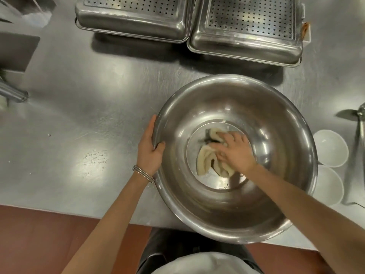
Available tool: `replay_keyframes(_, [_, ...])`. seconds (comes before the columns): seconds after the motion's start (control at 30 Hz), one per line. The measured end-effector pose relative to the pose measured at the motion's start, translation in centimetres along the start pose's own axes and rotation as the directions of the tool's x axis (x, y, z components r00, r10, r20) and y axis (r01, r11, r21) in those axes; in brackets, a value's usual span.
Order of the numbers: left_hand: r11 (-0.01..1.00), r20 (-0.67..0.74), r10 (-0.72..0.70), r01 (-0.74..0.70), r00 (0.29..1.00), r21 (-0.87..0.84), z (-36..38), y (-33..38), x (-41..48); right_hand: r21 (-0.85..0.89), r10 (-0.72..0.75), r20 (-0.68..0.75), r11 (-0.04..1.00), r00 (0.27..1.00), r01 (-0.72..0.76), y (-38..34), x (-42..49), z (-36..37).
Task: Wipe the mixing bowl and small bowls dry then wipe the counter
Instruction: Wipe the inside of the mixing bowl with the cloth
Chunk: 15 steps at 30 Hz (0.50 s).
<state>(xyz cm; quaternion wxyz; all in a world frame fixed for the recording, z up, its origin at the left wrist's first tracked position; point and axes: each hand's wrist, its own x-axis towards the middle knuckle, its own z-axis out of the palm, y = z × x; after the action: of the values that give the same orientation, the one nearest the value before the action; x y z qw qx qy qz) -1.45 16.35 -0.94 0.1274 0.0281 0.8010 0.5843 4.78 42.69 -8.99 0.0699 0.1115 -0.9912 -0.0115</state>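
Desk (pixel 88 99): brushed steel, scratched and shiny under the lights, with a few drops and smears left of the middle.
Mixing bowl (pixel 197 210): a big steel one at the near edge, right of the middle, its near rim out past the edge.
Pans: left pan (pixel 134 26) and right pan (pixel 246 42), both steel, upside down, side by side at the far side.
Small bowls: far small bowl (pixel 329 148) and near small bowl (pixel 329 186), white, just right of the mixing bowl.
Utensil (pixel 360 123): metal, at the right edge, beside the small bowls.

Big bowl (pixel 233 78) hides part of both small bowls (pixel 331 149) at 3 o'clock; tool (pixel 359 127) beyond, maybe a ladle, gets cropped.
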Motion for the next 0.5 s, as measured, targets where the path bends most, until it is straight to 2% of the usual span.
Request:
replay_keyframes(0.03, [1.000, -0.007, -0.004, 0.004, 1.000, -0.009, 0.1, 0.0, 0.0, 0.007, 0.222, -0.002, 0.975, 0.975, -0.222, -1.3, 0.6, -0.1])
replay_keyframes(0.07, [1.000, -0.015, -0.007, 0.007, 1.000, -0.010, 0.2, 0.1, 0.0, 0.018, 0.350, 0.014, 0.936, 0.936, -0.351, -3.0, 1.1, -0.1])
replay_keyframes(0.1, [1.000, -0.022, -0.009, 0.009, 1.000, -0.010, 0.2, 0.1, 0.1, 0.035, 0.392, 0.024, 0.919, 0.920, -0.393, -4.8, 1.3, -0.1])
replay_keyframes(0.13, [1.000, -0.025, -0.008, 0.007, 1.000, -0.010, 0.2, 0.1, 0.1, 0.050, 0.364, 0.046, 0.929, 0.930, -0.366, -6.4, 1.2, -0.3])
replay_keyframes(0.17, [1.000, -0.024, -0.002, 0.002, 1.000, -0.009, 0.2, 0.1, 0.2, 0.078, 0.266, 0.058, 0.960, 0.962, -0.270, -7.5, 0.8, -0.2])
replay_keyframes(0.23, [1.000, -0.016, 0.014, -0.014, 1.000, -0.001, 0.1, 0.1, 0.2, 0.153, -0.076, 0.048, 0.986, 0.996, 0.068, -7.6, -1.0, -0.2])
replay_keyframes(0.3, [1.000, -0.004, 0.021, -0.021, 1.000, 0.002, 0.1, 0.1, 0.2, 0.153, -0.383, 0.054, 0.916, 0.922, 0.371, -5.2, -2.1, 0.1])
replay_keyframes(0.33, [1.000, 0.003, 0.023, -0.023, 1.000, 0.007, 0.0, 0.1, 0.2, 0.111, -0.445, 0.044, 0.892, 0.894, 0.438, -3.7, -2.0, 0.4])
replay_keyframes(0.37, [1.000, 0.016, 0.023, -0.023, 1.000, 0.018, 0.0, 0.0, 0.3, 0.069, -0.426, 0.038, 0.904, 0.904, 0.423, -2.5, -1.7, 0.7])
replay_keyframes(0.4, [0.999, 0.033, 0.021, -0.022, 0.999, 0.035, -0.1, 0.0, 0.4, 0.045, -0.334, 0.029, 0.942, 0.942, 0.333, -1.9, -1.3, 0.8])
replay_keyframes(0.43, [0.998, 0.053, 0.019, -0.022, 0.998, 0.053, -0.2, 0.1, 0.7, 0.047, -0.200, 0.018, 0.979, 0.980, 0.199, -1.8, -0.7, 0.9])
replay_keyframes(0.5, [0.996, 0.105, 0.018, -0.026, 0.994, 0.082, -0.4, 0.7, 1.7, 0.081, 0.031, -0.022, 0.996, 0.999, -0.029, -2.6, 0.2, 0.4])
